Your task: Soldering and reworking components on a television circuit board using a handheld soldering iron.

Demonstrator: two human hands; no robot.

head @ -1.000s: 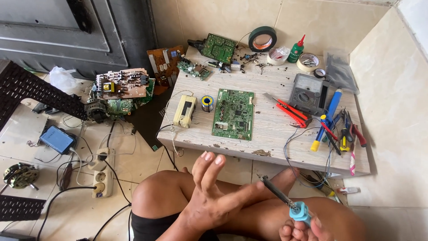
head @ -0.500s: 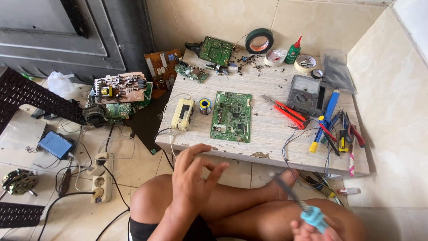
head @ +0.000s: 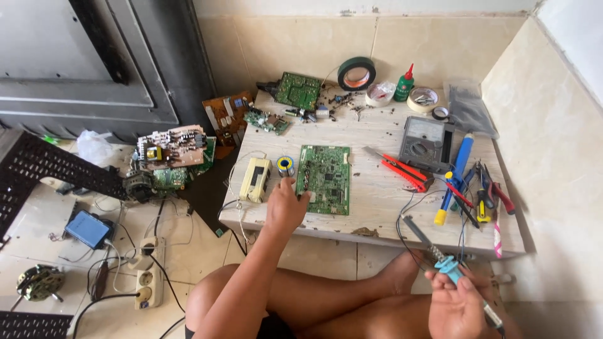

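Head view, steeply down, near

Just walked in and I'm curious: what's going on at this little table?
A person sits cross-legged on the floor at a low table. The left hand reaches to the green circuit board, beside a small solder spool. The right hand holds a blue-handled soldering iron just off the table's near edge. Pliers, screwdrivers, a multimeter and tape rolls lie around.
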